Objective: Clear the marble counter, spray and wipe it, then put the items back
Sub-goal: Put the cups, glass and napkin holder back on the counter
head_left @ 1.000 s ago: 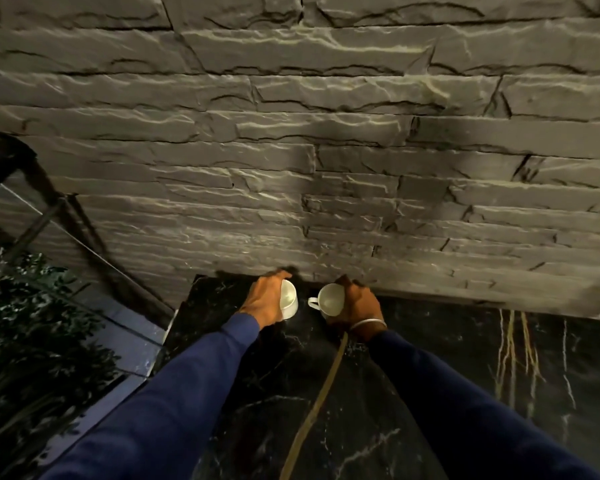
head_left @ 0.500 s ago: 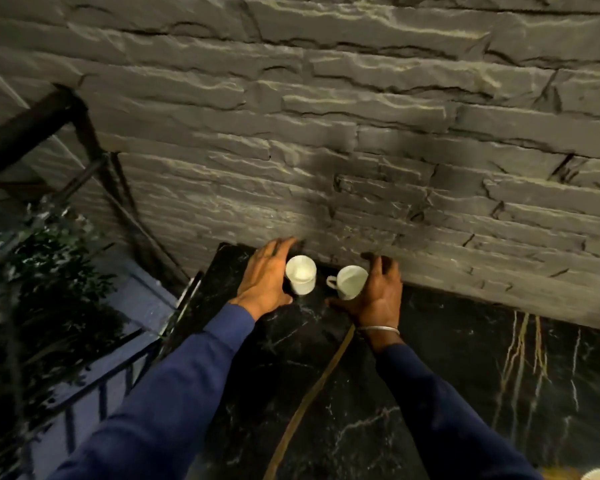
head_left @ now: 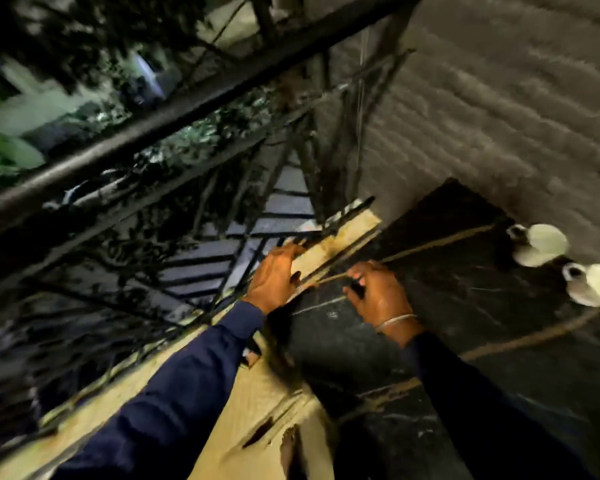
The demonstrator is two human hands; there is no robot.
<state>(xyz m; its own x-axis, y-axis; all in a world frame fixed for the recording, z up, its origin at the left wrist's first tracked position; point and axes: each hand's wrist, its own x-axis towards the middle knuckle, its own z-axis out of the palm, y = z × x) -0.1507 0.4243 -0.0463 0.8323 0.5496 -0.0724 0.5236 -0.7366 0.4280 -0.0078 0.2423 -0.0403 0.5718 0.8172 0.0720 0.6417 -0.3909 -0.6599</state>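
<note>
No brand, label or readable writing is shown anywhere in the blurred head view. Two white cups [head_left: 541, 244] are counted on the black marble worktop [head_left: 447, 271]: one stands close to the grey stone wall [head_left: 499, 116], and the second cup [head_left: 596, 284] is placed just beside it, nearer the right edge of the frame. Each is seen with its handle turned to the left, and both are well apart from the hands.

Two hands are seen, both in dark blue sleeves [head_left: 187, 386]. The left hand [head_left: 274, 277] is spread flat with its fingers extended, and is laid over the pale yellow ledge [head_left: 343, 233] that runs along the worktop's left edge; nothing is held in it. The right hand [head_left: 378, 296] is set on the marble near that same edge with the fingers curled downward; whether anything is pinched under the fingertips cannot be told because of the blur. One thin silver bangle [head_left: 395, 320] is worn on the right wrist.

Tan veins are seen running across the dark marble. Beyond the ledge, a black metal railing [head_left: 174, 112] with slanted bars is seen, and green foliage [head_left: 7, 154] is visible behind it at the upper left.
</note>
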